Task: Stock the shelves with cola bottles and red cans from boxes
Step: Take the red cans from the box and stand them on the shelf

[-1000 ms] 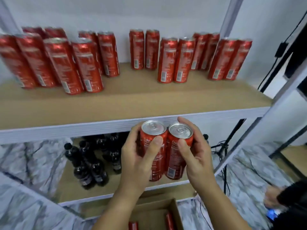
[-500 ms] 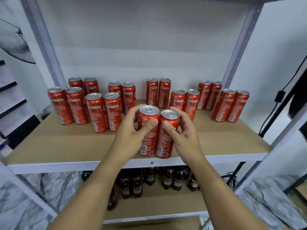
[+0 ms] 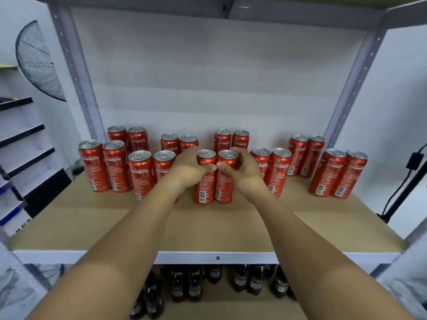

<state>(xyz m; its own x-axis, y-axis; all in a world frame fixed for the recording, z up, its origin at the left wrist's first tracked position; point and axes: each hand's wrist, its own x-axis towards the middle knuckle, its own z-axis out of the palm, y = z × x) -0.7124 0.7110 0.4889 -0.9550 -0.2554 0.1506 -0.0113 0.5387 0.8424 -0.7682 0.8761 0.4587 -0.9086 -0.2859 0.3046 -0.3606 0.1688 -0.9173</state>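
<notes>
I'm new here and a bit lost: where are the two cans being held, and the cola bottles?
Left-hand can (image 3: 205, 181), head view, label.
Right-hand can (image 3: 225, 183), head view, label.
Cola bottles (image 3: 240, 280), head view, one bottle's body.

Red cans (image 3: 116, 166): metal, glossy red printed walls with bright reflections; tops bare silver metal, shiny. The two cans in the middle (image 3: 216, 188) show the same finish. Shelf board (image 3: 208, 227): matt tan, smooth, looks like fibreboard or wood composite. Front shelf rail (image 3: 323, 257): smooth, painted pale grey-white, apparently metal. Perforated uprights (image 3: 76, 72): the same painted finish. Cola bottles (image 3: 194, 287) on the lower shelf: dark, glossy, apparently clear plastic. Fan guard (image 3: 37, 63) at far left: dark wire mesh.
</notes>
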